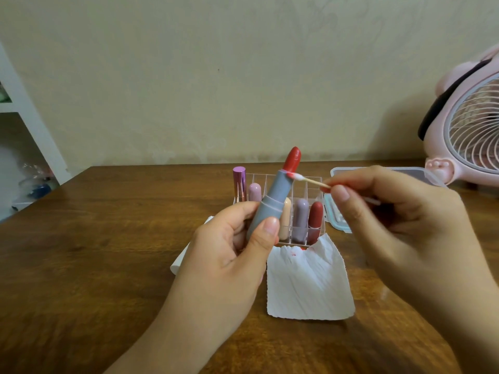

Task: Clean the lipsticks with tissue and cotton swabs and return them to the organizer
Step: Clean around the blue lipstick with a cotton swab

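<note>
My left hand (237, 238) grips an uncapped lipstick (272, 195) with a grey-blue tube, its red bullet raised and tilted to the right. My right hand (391, 214) pinches a wooden cotton swab (307, 180). The swab's red-stained tip touches the tube's rim at the base of the bullet. Behind them stands a clear acrylic organizer (310, 190) holding several capped lipsticks in purple, lilac, beige and dark red. A white tissue (307, 282) with red smears near its top edge lies on the table in front of the organizer.
The wooden table (94, 238) runs back to a cream wall. A clear plastic container with a teal-edged lid (337, 217) sits right of the organizer. A pink desk fan (469, 125) stands at the far right. White shelving (24, 117) is at the left.
</note>
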